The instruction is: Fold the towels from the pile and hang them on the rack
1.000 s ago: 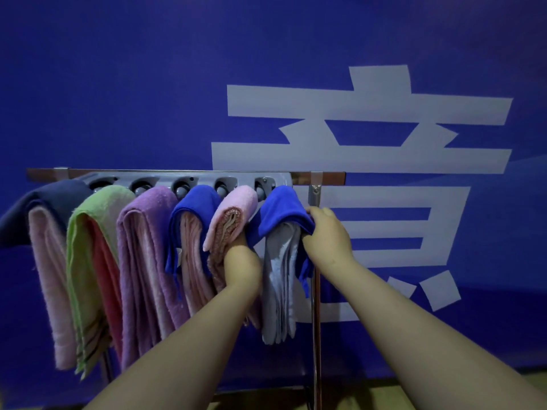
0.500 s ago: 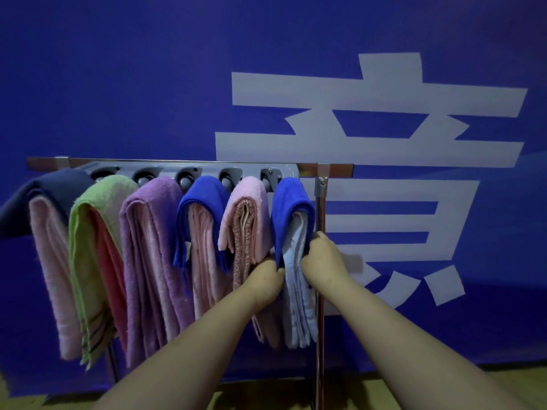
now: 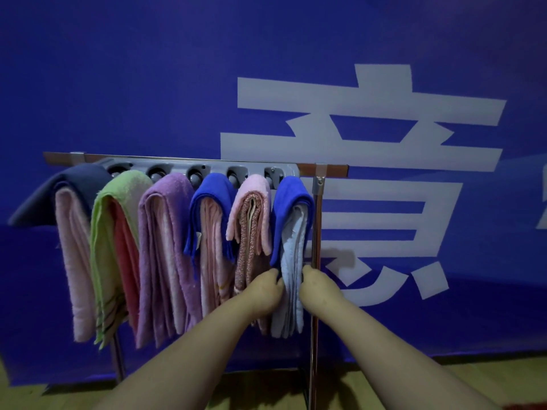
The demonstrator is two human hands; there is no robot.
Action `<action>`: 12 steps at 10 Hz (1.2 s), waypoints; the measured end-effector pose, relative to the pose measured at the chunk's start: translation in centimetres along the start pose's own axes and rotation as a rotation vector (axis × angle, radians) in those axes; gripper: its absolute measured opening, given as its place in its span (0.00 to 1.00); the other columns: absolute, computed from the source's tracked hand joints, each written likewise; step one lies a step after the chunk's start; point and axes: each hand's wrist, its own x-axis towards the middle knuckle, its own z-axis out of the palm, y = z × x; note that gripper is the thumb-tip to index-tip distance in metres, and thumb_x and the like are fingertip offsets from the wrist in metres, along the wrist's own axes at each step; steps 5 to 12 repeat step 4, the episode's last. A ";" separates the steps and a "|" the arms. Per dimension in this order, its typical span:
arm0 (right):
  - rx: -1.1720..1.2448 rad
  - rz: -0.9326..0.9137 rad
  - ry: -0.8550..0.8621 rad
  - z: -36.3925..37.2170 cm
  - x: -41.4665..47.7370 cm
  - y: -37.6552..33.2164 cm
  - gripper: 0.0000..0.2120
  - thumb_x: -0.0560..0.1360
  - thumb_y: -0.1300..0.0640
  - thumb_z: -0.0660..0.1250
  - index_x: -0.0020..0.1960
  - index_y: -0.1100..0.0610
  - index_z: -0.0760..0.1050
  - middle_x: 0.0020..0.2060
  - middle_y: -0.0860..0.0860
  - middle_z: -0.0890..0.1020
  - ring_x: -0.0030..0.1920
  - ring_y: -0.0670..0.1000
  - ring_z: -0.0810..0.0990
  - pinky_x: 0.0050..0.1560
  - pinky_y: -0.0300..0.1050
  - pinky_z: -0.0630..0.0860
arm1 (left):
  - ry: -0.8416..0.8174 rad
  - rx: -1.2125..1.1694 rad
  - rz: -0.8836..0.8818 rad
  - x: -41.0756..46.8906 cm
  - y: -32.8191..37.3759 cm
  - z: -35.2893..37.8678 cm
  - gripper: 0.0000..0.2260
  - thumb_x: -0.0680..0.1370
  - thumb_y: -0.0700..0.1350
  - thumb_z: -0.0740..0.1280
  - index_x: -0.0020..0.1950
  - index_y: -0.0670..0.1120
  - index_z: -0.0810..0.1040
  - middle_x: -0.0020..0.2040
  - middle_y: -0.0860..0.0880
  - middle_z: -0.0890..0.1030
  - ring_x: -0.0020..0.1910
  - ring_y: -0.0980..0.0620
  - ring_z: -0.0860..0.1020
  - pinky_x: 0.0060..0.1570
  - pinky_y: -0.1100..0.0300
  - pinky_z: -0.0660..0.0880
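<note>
A towel rack (image 3: 177, 166) stands on a wooden floor (image 3: 399, 386) in front of a blue banner (image 3: 148, 84) printed with large white characters. From left to right its arms carry a navy towel (image 3: 59, 189), a green towel (image 3: 121, 187), a purple towel (image 3: 167, 232), a blue towel (image 3: 213, 189), a pink towel (image 3: 256, 189) and, at the right end just beside the upright post (image 3: 317, 226), a royal blue towel (image 3: 291, 196). Paler folded towels hang beneath most of them. Under the royal blue towel hangs a pale blue towel (image 3: 291, 258), folded in layers. The left hand (image 3: 265, 291) grips its left edge and the right hand (image 3: 318, 287) grips its right edge, both level with each other, with bare forearms reaching up from below.
</note>
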 end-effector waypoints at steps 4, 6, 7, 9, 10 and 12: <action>-0.032 -0.030 -0.093 -1.9 -6.9 -3.8 0.16 0.78 0.60 0.61 0.65 0.58 0.73 0.59 0.58 0.78 0.56 0.58 0.79 0.57 0.53 0.78 | -0.021 0.026 0.053 -6.7 0.4 -5.8 0.11 0.80 0.43 0.62 0.61 0.46 0.76 0.47 0.41 0.82 0.34 0.46 0.79 0.36 0.50 0.80; -0.032 -0.030 -0.093 -1.9 -6.9 -3.8 0.16 0.78 0.60 0.61 0.65 0.58 0.73 0.59 0.58 0.78 0.56 0.58 0.79 0.57 0.53 0.78 | -0.021 0.026 0.053 -6.7 0.4 -5.8 0.11 0.80 0.43 0.62 0.61 0.46 0.76 0.47 0.41 0.82 0.34 0.46 0.79 0.36 0.50 0.80; -0.032 -0.030 -0.093 -1.9 -6.9 -3.8 0.16 0.78 0.60 0.61 0.65 0.58 0.73 0.59 0.58 0.78 0.56 0.58 0.79 0.57 0.53 0.78 | -0.021 0.026 0.053 -6.7 0.4 -5.8 0.11 0.80 0.43 0.62 0.61 0.46 0.76 0.47 0.41 0.82 0.34 0.46 0.79 0.36 0.50 0.80; -0.032 -0.030 -0.093 -1.9 -6.9 -3.8 0.16 0.78 0.60 0.61 0.65 0.58 0.73 0.59 0.58 0.78 0.56 0.58 0.79 0.57 0.53 0.78 | -0.021 0.026 0.053 -6.7 0.4 -5.8 0.11 0.80 0.43 0.62 0.61 0.46 0.76 0.47 0.41 0.82 0.34 0.46 0.79 0.36 0.50 0.80; -0.032 -0.030 -0.093 -1.9 -6.9 -3.8 0.16 0.78 0.60 0.61 0.65 0.58 0.73 0.59 0.58 0.78 0.56 0.58 0.79 0.57 0.53 0.78 | -0.021 0.026 0.053 -6.7 0.4 -5.8 0.11 0.80 0.43 0.62 0.61 0.46 0.76 0.47 0.41 0.82 0.34 0.46 0.79 0.36 0.50 0.80; -0.032 -0.030 -0.093 -1.9 -6.9 -3.8 0.16 0.78 0.60 0.61 0.65 0.58 0.73 0.59 0.58 0.78 0.56 0.58 0.79 0.57 0.53 0.78 | -0.021 0.026 0.053 -6.7 0.4 -5.8 0.11 0.80 0.43 0.62 0.61 0.46 0.76 0.47 0.41 0.82 0.34 0.46 0.79 0.36 0.50 0.80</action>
